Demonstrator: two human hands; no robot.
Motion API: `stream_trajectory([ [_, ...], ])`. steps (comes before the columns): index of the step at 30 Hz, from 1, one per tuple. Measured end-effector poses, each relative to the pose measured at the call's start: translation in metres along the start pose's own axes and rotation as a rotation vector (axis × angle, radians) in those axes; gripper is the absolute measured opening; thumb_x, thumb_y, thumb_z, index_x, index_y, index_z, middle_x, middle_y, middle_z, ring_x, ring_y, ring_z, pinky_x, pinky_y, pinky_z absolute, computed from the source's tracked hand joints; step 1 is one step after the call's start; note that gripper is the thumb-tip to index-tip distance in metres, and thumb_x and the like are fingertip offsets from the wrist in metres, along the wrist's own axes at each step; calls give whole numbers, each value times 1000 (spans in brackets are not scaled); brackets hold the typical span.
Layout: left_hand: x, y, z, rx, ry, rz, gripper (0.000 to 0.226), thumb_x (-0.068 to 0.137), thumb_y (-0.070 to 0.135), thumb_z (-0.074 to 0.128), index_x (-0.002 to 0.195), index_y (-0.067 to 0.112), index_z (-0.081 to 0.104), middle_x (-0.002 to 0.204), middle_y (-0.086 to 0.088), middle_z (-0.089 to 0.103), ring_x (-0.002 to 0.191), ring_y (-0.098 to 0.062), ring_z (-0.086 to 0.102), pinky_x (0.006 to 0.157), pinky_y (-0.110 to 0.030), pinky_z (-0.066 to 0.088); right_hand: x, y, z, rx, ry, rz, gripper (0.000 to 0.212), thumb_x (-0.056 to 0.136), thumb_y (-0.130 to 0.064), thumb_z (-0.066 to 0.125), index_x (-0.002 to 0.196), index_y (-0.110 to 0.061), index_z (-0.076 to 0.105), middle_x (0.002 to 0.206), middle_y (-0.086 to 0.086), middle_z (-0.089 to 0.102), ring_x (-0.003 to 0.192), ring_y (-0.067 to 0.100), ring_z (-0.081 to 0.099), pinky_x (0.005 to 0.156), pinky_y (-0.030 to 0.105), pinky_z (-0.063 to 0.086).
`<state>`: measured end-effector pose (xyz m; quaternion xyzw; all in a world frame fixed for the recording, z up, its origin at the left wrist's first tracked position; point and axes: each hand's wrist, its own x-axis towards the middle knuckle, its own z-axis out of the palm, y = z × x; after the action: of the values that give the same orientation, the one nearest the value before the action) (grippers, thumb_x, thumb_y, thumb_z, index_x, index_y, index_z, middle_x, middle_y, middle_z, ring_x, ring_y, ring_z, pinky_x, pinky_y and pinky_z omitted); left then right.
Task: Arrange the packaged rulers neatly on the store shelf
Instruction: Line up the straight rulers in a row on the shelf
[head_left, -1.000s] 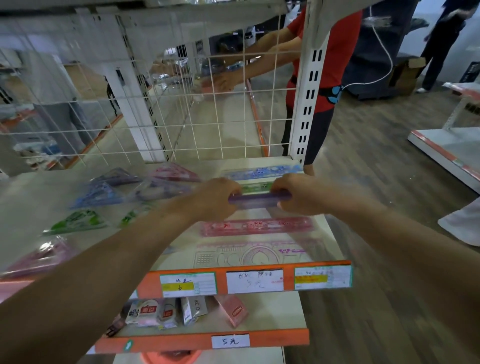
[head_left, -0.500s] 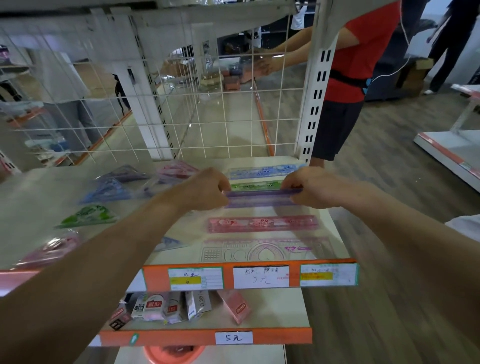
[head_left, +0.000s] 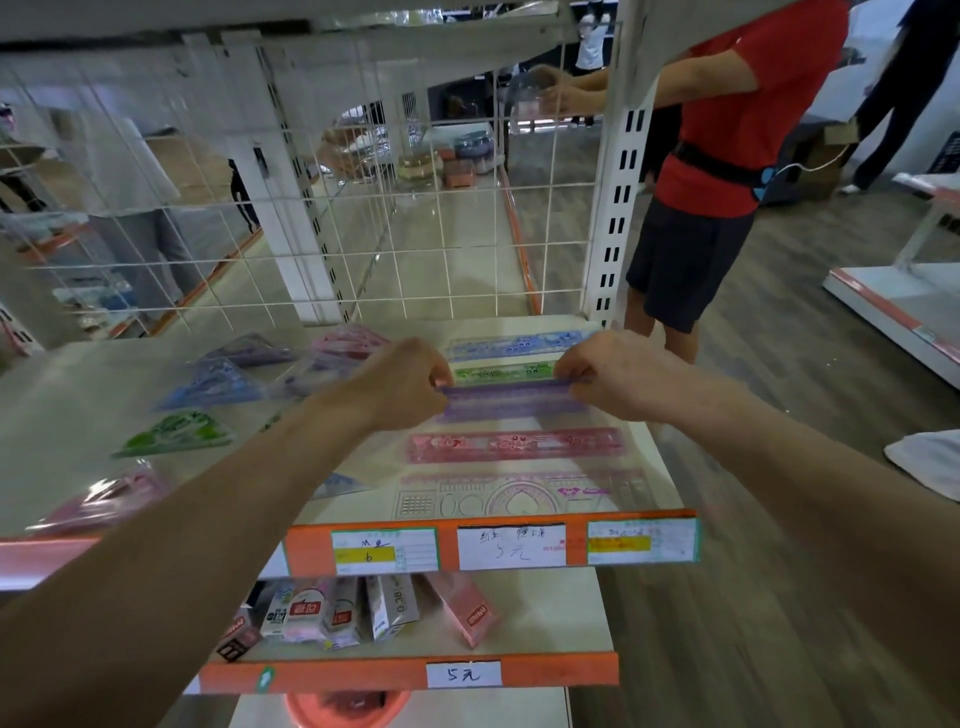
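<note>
Right, purple packaged ruler (head_left: 511, 402) held level over the right end of the store shelf (head_left: 78, 384), long side parallel to the front edge. Left hand (head_left: 402, 382) pinches its left end, right hand (head_left: 605, 376) pinches its right end, fingers closed on the package. Behind it lie a green ruler (head_left: 501, 371) and, further back, a blue ruler (head_left: 519, 345); in front a pink ruler (head_left: 517, 445), then a clear stencil ruler (head_left: 519, 496) at the shelf edge. All lie parallel, in a column. Left part of the shelf holds scattered packaged set squares (head_left: 208, 387), blue, green, pink, at mixed angles. Price labels (head_left: 511, 547) on the orange front strip. Lower shelf has small boxes (head_left: 337, 613). A person in a red shirt (head_left: 727, 130) stands beyond the shelf post.
</note>
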<state>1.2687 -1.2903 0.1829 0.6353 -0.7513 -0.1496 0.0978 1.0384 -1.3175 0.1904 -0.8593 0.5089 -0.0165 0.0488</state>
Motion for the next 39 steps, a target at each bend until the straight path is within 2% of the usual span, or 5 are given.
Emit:
stream_trajectory([
  [14, 2, 0, 5, 164, -44, 31, 26, 82, 12, 58, 103, 13, 72, 89, -6, 69, 78, -22, 62, 70, -28, 51, -2, 1, -2, -67, 44, -49, 32, 91, -19, 52, 121, -25, 63, 121, -2, 61, 109, 19, 55, 78, 23, 37],
  [19, 6, 6, -4, 198, -119, 31, 35, 84, 18, 63, 118, 11, 66, 113, -6, 64, 99, -22, 58, 78, -22, 41, 0, 0, -4, -5, -11, -12, 30, 90, -22, 55, 117, -24, 66, 118, 0, 62, 104, 20, 57, 81, 26, 46],
  [28, 12, -3, -20, -185, -309, -160, 40, 85, 11, 66, 124, 5, 57, 84, -3, 66, 74, -13, 65, 69, -22, 55, 4, 1, -14, 276, -152, 56, 26, 91, -20, 56, 114, -20, 70, 116, -4, 66, 104, 16, 58, 90, 25, 44],
  [33, 10, 1, -16, 116, -292, -86, 50, 82, 33, 69, 128, 18, 54, 122, -1, 57, 101, -17, 58, 90, -29, 46, 10, -3, -12, 223, -226, 77, 28, 96, -18, 49, 113, -6, 67, 116, 10, 64, 105, 25, 59, 89, 31, 46],
  [39, 6, 9, -10, 190, -224, -17, 56, 84, 25, 67, 136, 16, 49, 131, -5, 52, 111, -21, 53, 94, -28, 43, 15, -6, -9, 99, -267, 86, 25, 98, -14, 40, 91, -4, 61, 90, 10, 54, 78, 18, 44, 70, 27, 37],
])
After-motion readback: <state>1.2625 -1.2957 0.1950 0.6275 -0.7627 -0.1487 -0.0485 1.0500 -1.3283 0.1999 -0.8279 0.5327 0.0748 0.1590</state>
